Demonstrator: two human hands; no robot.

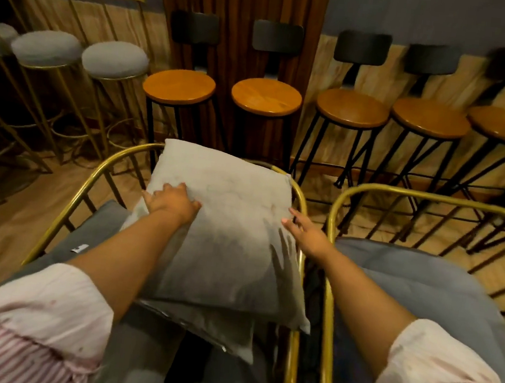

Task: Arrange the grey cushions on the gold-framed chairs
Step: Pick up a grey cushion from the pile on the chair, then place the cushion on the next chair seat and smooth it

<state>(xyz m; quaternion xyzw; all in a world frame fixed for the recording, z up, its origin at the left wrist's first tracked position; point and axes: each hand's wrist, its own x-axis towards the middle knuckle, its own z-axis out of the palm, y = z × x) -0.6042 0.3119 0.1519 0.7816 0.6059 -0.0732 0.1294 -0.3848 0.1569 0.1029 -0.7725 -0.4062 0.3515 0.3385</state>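
A light grey square cushion (228, 229) leans against the curved back of the left gold-framed chair (91, 174), lying over a second grey cushion (215, 327). My left hand (172, 201) rests flat on the cushion's upper left part, fingers pressing into the fabric. My right hand (306, 231) is at the cushion's right edge with fingers spread, touching it lightly. A darker grey seat pad (98, 225) lies under the cushions. The right gold-framed chair (400, 194) holds a blue-grey seat pad (407, 276).
Wooden-topped black bar stools (267, 96) line the far wall. Gold bar stools with grey round seats (115, 60) stand at the back left. The two gold chairs stand side by side with a narrow gap (312, 291) between their frames.
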